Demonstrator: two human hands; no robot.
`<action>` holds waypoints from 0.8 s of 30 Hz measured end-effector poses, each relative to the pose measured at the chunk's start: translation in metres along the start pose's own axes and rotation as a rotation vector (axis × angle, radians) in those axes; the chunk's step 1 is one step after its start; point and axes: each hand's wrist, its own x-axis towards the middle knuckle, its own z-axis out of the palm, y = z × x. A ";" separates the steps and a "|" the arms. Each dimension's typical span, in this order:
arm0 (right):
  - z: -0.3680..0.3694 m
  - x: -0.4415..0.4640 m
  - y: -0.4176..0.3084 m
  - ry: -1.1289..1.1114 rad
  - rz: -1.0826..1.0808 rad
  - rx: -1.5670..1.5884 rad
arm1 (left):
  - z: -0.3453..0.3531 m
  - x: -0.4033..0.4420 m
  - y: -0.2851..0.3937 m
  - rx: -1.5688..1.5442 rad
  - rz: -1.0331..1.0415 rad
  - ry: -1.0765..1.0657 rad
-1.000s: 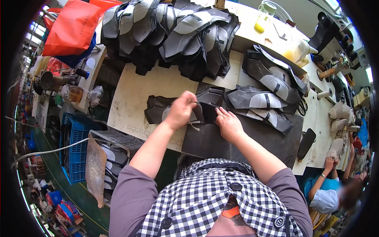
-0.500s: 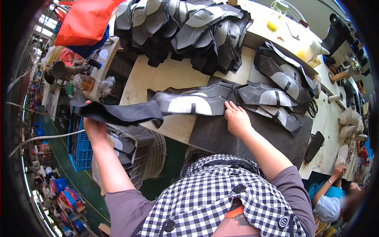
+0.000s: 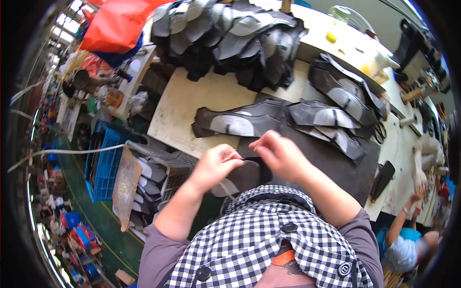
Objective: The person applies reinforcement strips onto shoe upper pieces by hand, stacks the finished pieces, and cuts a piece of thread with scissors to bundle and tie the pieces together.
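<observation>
Near the table's front edge, my left hand (image 3: 217, 165) and my right hand (image 3: 277, 152) are close together, fingers pinched on a dark grey piece (image 3: 245, 178) that hangs between them in front of my checked apron. Just beyond my hands lie flat dark pieces with a light half-round patch (image 3: 234, 125), one over another. To their right is a second group of similar pieces (image 3: 326, 118), partly on a dark board (image 3: 307, 158).
A large heap of grey and black pieces (image 3: 230, 36) covers the table's back. A blue crate (image 3: 103, 163) and a grey basket of pieces (image 3: 151, 177) stand at the left. Scissors (image 3: 380, 132) lie at the right. Another person (image 3: 403, 247) works at far right.
My left hand carried a black piece to the left over the crate and has come back without it. My right hand left the flat pieces and moved toward my body; both now hold another piece.
</observation>
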 end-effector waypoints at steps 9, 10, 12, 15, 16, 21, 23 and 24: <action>-0.050 -0.094 0.020 0.140 0.049 -0.475 | 0.085 0.049 -0.010 0.447 0.022 -0.390; -0.056 -0.107 0.028 0.254 0.066 -0.469 | 0.082 0.056 -0.011 0.596 -0.016 -0.448; -0.069 -0.133 0.048 0.457 0.131 -0.474 | 0.076 0.073 -0.035 0.659 -0.037 -0.517; -0.086 -0.171 0.093 0.671 0.284 -0.542 | 0.081 0.085 -0.042 0.951 0.178 -0.491; -0.088 -0.182 0.113 0.711 0.340 -0.554 | 0.087 0.090 -0.051 0.980 0.218 -0.422; -0.101 -0.229 0.187 1.276 0.690 0.308 | 0.112 0.098 -0.052 1.019 0.312 -0.129; -0.121 -0.251 0.194 1.400 0.584 0.213 | 0.101 0.090 -0.052 0.995 0.419 0.025; -0.127 -0.255 0.192 1.337 0.501 -0.024 | 0.091 0.087 -0.057 0.966 0.483 0.081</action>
